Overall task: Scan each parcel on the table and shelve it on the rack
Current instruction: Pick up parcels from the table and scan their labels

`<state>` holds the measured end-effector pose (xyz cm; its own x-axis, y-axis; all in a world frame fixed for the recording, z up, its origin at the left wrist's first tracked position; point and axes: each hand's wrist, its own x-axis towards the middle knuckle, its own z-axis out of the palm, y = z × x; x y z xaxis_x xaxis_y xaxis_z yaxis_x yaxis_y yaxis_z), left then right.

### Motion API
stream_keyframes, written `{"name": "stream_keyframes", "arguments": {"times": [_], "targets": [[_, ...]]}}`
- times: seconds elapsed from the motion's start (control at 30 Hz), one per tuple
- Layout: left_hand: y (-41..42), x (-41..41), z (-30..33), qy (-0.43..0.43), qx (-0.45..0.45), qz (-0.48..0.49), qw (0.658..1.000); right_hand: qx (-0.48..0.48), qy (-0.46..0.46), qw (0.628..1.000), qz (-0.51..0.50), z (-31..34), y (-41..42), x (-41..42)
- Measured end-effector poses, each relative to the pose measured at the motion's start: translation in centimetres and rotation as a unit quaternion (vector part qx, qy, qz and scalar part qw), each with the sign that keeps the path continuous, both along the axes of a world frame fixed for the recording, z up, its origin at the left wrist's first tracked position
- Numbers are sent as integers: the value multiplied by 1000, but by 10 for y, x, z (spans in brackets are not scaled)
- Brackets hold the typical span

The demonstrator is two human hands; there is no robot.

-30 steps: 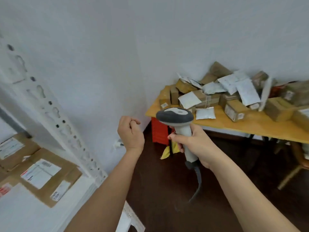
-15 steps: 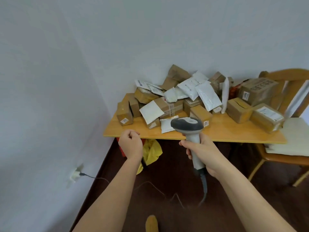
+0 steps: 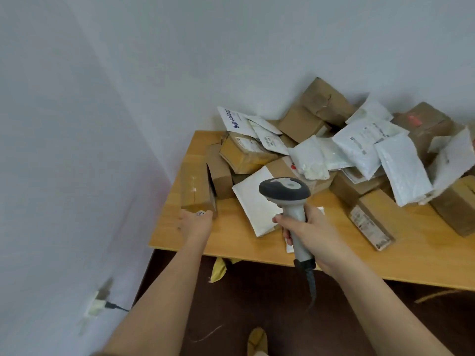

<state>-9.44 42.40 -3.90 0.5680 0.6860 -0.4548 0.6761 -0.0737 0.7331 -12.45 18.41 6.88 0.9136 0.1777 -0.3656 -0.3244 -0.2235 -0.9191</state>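
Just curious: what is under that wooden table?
Under the wooden table a crumpled yellow bag pokes out over dark brown floor. The tabletop covers everything farther back.

The left hand [image 3: 195,222] touches a small brown cardboard box [image 3: 195,191] on the wooden desk [image 3: 239,242]; the right hand [image 3: 312,236] grips a grey handheld scanner [image 3: 288,195].

View swung off the rack, closed in on desk [image 3: 257,242]; rack gone from lower left of frame. Left hand [image 3: 196,223], earlier a loose fist in midair, now reaches to the small brown box [image 3: 196,191] at left-centre, fingers touching its near end.
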Motion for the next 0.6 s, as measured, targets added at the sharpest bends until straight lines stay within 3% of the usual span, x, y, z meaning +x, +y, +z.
{"name": "stream_keyframes", "arguments": {"times": [0.13, 0.43, 0.53, 0.6], "targets": [[34, 57, -19, 61, 89, -29, 994, -18, 18, 999, 36, -21, 36, 52], [51, 100, -47, 119, 100, -55, 986, -17, 60, 997, 40, -40, 51, 92], [61, 87, -42, 100, 15, 13, 995, -19, 67, 996, 60, -27, 52, 99], [69, 74, -31, 55, -112, 74, 989, -4, 65, 995, 70, -15, 54, 101]]}}
